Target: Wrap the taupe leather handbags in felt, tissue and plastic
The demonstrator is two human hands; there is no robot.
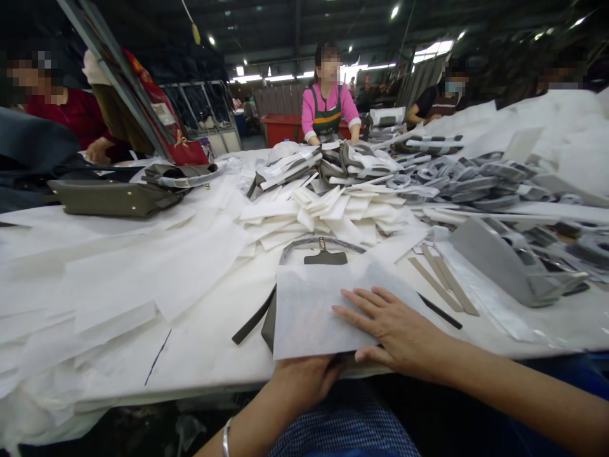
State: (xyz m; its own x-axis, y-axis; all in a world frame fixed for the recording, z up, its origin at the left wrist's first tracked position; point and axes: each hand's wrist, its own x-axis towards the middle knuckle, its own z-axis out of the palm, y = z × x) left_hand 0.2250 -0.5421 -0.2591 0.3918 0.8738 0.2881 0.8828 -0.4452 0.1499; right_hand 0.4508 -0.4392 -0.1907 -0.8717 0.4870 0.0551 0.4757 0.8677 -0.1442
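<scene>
An olive-green handbag lies on the table before me, mostly covered by a white sheet. Past the sheet's far edge show the bag's wrapped handle and a tab with a metal buckle. Dark straps stick out on both sides. My right hand rests flat on top of the sheet, fingers spread. At the near edge, my left hand is below the bag and sheet; its fingers are hidden, so its grip does not show.
White sheets spread across the left, with a stack of folded white pieces ahead. An olive bag stands at left. Wrapped grey handles pile up at right, near a grey bag and tan strips. Co-workers stand around the table.
</scene>
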